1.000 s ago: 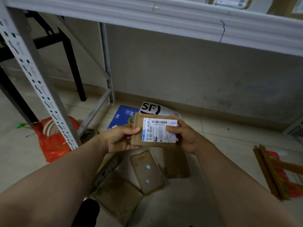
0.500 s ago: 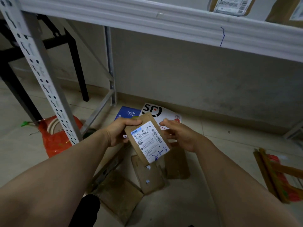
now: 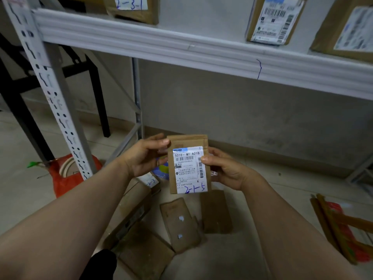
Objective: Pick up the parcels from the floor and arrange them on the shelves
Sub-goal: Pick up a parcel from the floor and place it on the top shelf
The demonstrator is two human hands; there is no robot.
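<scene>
You hold a flat brown parcel (image 3: 187, 141) upright in front of you with both hands, raised above the floor (image 3: 282, 178) and below the front edge of the white shelf (image 3: 181, 51). Your left hand (image 3: 145, 156) pinches the parcel's upper left corner between thumb and fingertips. Your right hand (image 3: 226, 170) grips its right edge, thumb lying on the front and fingers curled behind. The white label (image 3: 188, 172) faces you, printed "501E- M1 A21B" with "2-1-5" handwritten in blue at the bottom.

Under your hands, more brown parcels lie flat on the floor: one with two small pale patches (image 3: 181, 223), one just to its right (image 3: 216, 211), and another nearer to you (image 3: 145, 257). On the shelf, one parcel is marked "2-3-1" (image 3: 133, 9), and two labelled ones (image 3: 272, 19) sit farther right. A red bag (image 3: 60, 174) sits by the perforated upright post (image 3: 50, 87).
</scene>
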